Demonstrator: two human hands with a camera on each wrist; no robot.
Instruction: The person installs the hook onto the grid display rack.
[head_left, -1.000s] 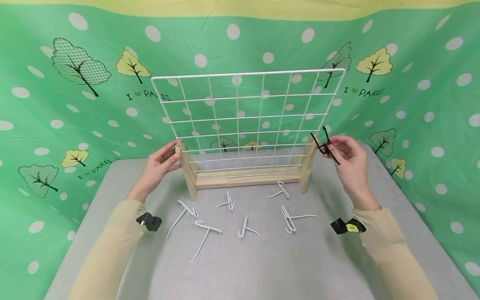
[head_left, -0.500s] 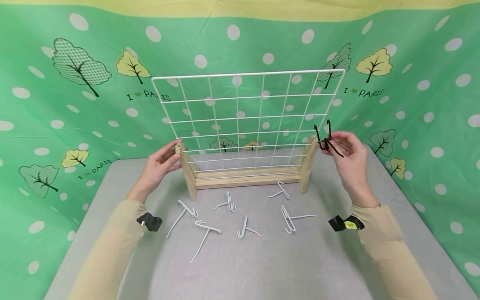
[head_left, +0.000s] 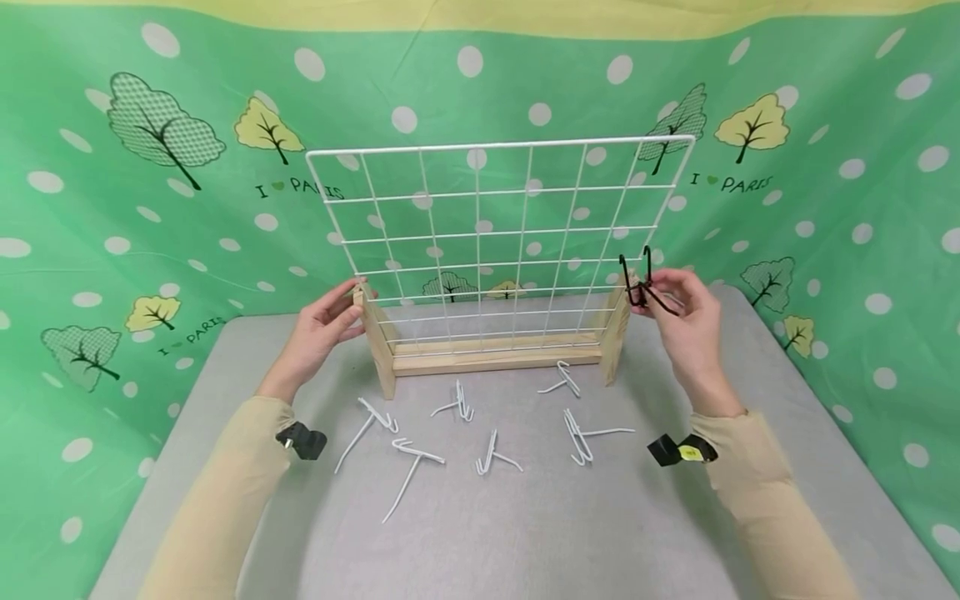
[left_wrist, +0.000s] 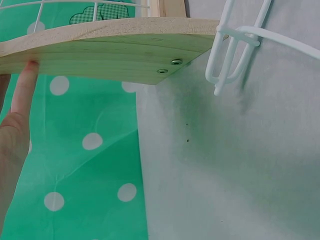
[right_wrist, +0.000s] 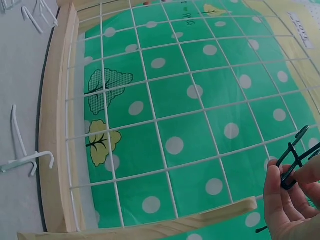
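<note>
A white wire grid (head_left: 480,147) stands upright in a wooden stand (head_left: 495,362). My left hand (head_left: 318,329) grips the top of the left wooden upright (head_left: 378,354), thumb in front and fingers behind; one fingertip presses its outer face in the left wrist view. Between thumb and fingers, my right hand (head_left: 693,329) pinches a black wire hook (right_wrist: 287,182). Its two bent prongs point up beside the grid's right edge, overlapping the top of the right upright (head_left: 613,342) in the head view, and its long arm points toward me.
Several white wire hooks (head_left: 420,455) lie scattered on the grey table (head_left: 525,533) in front of the stand. Behind and at both sides hangs a green dotted cloth (head_left: 480,92) with printed trees.
My right hand first rises slightly and turns the black hook so its prongs stand more upright, then moves left toward the grid. The left hand stays on the upright.
</note>
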